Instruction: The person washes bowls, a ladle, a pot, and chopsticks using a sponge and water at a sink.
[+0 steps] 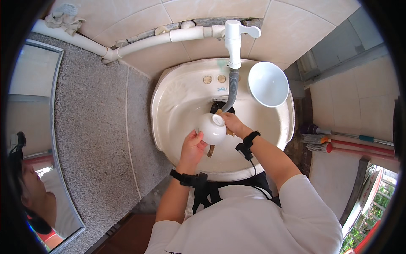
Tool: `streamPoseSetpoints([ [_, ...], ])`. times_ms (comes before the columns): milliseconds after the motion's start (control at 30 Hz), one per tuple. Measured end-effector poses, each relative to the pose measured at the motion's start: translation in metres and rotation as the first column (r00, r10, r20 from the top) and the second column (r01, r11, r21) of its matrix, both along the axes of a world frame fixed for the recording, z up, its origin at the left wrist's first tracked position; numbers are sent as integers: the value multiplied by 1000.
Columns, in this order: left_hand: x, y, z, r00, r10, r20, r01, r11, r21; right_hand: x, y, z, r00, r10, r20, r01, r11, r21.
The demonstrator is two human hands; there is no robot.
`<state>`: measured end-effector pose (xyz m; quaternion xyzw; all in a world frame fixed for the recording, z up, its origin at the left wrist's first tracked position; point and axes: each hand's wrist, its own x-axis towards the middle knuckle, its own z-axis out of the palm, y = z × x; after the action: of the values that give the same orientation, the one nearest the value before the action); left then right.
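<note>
Over the basin, my left hand [193, 146] grips a small white bowl [212, 130] near its rim. The bowl is tilted, with its foot ring turned up towards me. My right hand [234, 123] is at the bowl's right side, with a tan cloth or scrubbing pad [231, 131] under the fingers. A grey corrugated hose [233, 87] hangs from the white plastic tap [233, 44] and ends just above the right hand. Below the bowl shows a narrow brown piece [210, 151]; I cannot tell what it is.
The off-white ceramic washbasin [173, 127] surrounds both hands. A larger white bowl [269, 85] rests at its back right rim. A white pipe [185, 34] runs along the tiled wall. To the left is a framed mirror [57, 104]; mops [317, 147] lean at the right.
</note>
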<state>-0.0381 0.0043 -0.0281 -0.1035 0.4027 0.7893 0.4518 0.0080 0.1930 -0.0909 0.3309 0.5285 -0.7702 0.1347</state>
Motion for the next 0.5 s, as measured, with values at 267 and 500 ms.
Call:
streamPoseSetpoints([
  [267,-51,45,74,126,-747,-653,-320,592,-740,2,6,-18,983,-111,145,-45,620,783],
  [500,-71,69,44,-147,-838,-525,-463,527,-712,10,18,-49,908,-257,331,96,897,432],
])
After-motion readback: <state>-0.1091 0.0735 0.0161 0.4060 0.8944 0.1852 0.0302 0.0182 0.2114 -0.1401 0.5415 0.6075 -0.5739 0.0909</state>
